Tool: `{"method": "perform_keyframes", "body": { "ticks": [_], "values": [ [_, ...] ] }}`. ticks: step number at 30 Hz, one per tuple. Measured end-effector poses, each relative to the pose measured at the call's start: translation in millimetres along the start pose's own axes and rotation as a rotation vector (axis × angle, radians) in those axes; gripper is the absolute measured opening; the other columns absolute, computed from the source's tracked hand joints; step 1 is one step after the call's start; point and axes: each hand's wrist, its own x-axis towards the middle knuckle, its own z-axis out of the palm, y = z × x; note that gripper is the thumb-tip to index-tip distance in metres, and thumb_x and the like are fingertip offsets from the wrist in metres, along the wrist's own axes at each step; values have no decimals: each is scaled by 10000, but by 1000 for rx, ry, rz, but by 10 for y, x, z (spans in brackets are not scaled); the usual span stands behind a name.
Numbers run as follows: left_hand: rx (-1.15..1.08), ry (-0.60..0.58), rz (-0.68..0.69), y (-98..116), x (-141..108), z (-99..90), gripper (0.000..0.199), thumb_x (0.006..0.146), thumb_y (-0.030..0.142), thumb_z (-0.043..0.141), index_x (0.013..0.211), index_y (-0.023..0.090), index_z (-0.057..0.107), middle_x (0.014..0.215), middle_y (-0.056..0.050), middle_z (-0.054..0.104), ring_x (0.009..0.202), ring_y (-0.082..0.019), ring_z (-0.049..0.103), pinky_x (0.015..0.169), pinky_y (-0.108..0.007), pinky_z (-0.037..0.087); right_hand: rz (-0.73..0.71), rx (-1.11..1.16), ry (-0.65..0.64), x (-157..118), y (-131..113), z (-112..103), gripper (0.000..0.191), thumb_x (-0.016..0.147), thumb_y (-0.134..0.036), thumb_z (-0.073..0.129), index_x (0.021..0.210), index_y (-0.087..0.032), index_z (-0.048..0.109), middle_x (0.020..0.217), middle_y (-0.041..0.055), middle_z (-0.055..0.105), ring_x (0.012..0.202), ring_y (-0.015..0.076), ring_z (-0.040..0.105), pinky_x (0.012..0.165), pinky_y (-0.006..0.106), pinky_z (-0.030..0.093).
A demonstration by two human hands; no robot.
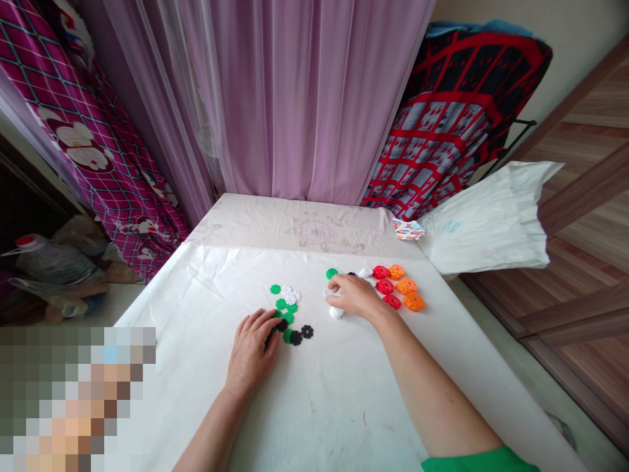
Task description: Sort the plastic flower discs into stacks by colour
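My left hand (253, 347) rests on the table at the left edge of a loose group of green discs (288, 318) and black discs (307, 332), its fingertips touching some of them. White discs (289, 295) lie just beyond. My right hand (351, 293) is over the white clusters, fingers bent together; what they hold, if anything, is hidden. A white cluster (336, 313) sits below it, a green piece (331, 273) above. Red clusters (384, 286) and orange clusters (414, 301) stand in columns to its right.
The table (314, 406) has a white cover. A white bag (496, 219) hangs at its right edge, beside a small patterned packet (408, 229). Purple curtains (314, 98) hang behind. At the left, a plastic bottle (54, 261) stands near a checked cloth.
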Motion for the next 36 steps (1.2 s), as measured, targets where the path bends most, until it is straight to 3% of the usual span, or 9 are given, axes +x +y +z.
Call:
{"method": "perform_keyframes", "body": {
  "ticks": [5, 14, 21, 25, 31, 36],
  "values": [
    [-6, -1, 2, -20, 4, 17, 298, 929, 287, 468, 1120, 281, 696, 1285, -28, 676, 1260, -274, 553, 1067, -537, 422, 30, 2, -17, -198, 242, -70, 238, 752, -325, 676, 973, -237, 670, 1005, 5, 706, 912, 169, 638, 713, 252, 388],
    [-4, 17, 9, -7, 6, 3, 303, 924, 277, 471, 1121, 281, 701, 1273, -36, 682, 1254, -272, 555, 1061, -530, 428, 28, -64, -29, -233, 215, 76, 226, 754, -296, 673, 971, -234, 675, 1025, 21, 710, 948, 186, 642, 713, 259, 382],
    [1, -3, -1, -28, 1, 19, 302, 928, 286, 467, 1127, 284, 694, 1290, -27, 674, 1268, -273, 545, 1069, -536, 417, 40, -22, 4, -222, 209, -82, 265, 768, -309, 670, 1022, -236, 673, 1044, 17, 714, 951, 179, 642, 734, 257, 397],
    [0, -4, -3, -20, 4, 21, 303, 928, 282, 465, 1126, 284, 695, 1283, -28, 677, 1266, -273, 547, 1065, -539, 422, 1, -40, 47, -86, 39, -129, 200, 814, -229, 572, 968, -251, 698, 1029, 3, 731, 960, 168, 645, 758, 256, 401],
    [5, 6, 6, 2, 7, 7, 292, 923, 269, 474, 1114, 288, 694, 1270, -29, 684, 1244, -268, 565, 1063, -535, 427, -131, -128, -74, 190, -453, 149, 316, 817, -251, 596, 1120, -272, 685, 1157, 30, 704, 1077, 202, 623, 825, 282, 420],
    [6, -4, 0, -13, -4, 16, 292, 928, 277, 474, 1122, 296, 692, 1285, -28, 675, 1255, -269, 558, 1079, -549, 410, -187, -208, -136, 312, -610, 284, 379, 815, -278, 619, 1191, -290, 660, 1206, 65, 663, 1097, 220, 623, 850, 298, 432]
  ]
}}
